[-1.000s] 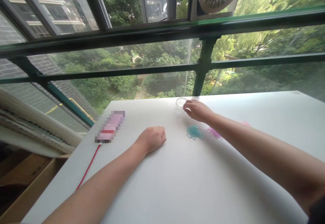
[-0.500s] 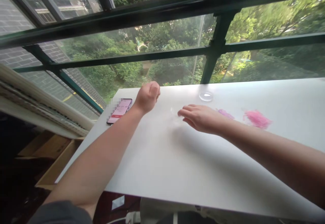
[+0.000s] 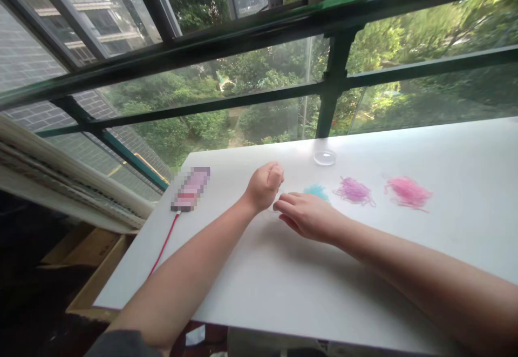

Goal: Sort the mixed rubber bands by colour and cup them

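My left hand (image 3: 265, 186) is closed in a fist, held just above the white table near its middle. Whatever it may hold is hidden inside the fingers. Close beside it, my right hand (image 3: 305, 215) has its fingers curved together and pressed at a clear round dish (image 3: 273, 210), of which only a faint rim shows between the hands. Behind the right hand lies a small heap of light-blue strands (image 3: 318, 191), partly covered by that hand. Further right are a heap of purple strands (image 3: 355, 190) and a heap of pink strands (image 3: 408, 192).
A second clear round dish or lid (image 3: 325, 157) lies near the table's far edge. At the left lies a phone (image 3: 190, 189) with a red cable (image 3: 164, 243). Green window bars (image 3: 332, 76) stand behind the white table (image 3: 243, 297); a cardboard box (image 3: 95, 281) is below left.
My left fist has come right and down, close to my right hand at the clear dish. The view has shifted a little, and the light-blue heap now shows behind my right hand.
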Action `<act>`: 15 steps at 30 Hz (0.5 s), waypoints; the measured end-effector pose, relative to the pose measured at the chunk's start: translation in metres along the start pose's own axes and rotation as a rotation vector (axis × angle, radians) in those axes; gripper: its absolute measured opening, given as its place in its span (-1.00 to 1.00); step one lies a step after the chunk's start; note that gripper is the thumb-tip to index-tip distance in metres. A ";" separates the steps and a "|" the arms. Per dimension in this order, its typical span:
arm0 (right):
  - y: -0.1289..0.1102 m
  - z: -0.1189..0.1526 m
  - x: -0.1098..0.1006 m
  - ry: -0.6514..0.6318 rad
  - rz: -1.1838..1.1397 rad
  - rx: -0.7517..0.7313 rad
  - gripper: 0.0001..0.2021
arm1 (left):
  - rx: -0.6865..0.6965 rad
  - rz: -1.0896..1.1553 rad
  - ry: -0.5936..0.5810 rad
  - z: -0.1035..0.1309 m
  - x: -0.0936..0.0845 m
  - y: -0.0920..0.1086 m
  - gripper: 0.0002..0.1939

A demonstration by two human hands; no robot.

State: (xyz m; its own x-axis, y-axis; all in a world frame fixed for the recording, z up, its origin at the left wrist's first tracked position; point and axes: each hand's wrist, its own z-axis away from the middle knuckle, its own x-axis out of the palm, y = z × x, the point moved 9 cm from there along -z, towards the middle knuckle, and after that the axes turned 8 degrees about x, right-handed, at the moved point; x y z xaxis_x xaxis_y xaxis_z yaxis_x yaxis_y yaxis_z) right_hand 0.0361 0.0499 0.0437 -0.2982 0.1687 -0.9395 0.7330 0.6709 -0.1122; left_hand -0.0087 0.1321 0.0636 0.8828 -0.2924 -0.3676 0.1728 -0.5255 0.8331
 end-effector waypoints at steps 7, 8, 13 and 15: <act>-0.001 0.001 0.001 -0.002 -0.039 0.009 -0.87 | 0.007 -0.148 -0.034 0.009 0.001 0.004 -0.71; -0.001 0.001 0.001 -0.003 -0.044 0.007 -0.87 | 0.011 -0.160 -0.058 0.010 0.002 0.005 -0.71; 0.000 0.002 0.000 -0.018 -0.047 0.005 -0.87 | 0.080 -0.225 -0.169 0.012 0.006 0.014 -0.73; 0.000 0.003 -0.001 -0.017 -0.042 -0.001 -0.87 | 0.114 -0.265 -0.200 0.013 0.007 0.017 -0.75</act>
State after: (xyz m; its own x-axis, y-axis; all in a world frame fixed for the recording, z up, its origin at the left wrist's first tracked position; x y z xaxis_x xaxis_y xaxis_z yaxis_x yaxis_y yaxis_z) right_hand 0.0381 0.0480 0.0435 -0.3183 0.1282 -0.9393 0.7193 0.6780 -0.1513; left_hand -0.0056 0.1110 0.0695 0.7089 -0.2782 -0.6481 0.3247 -0.6870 0.6501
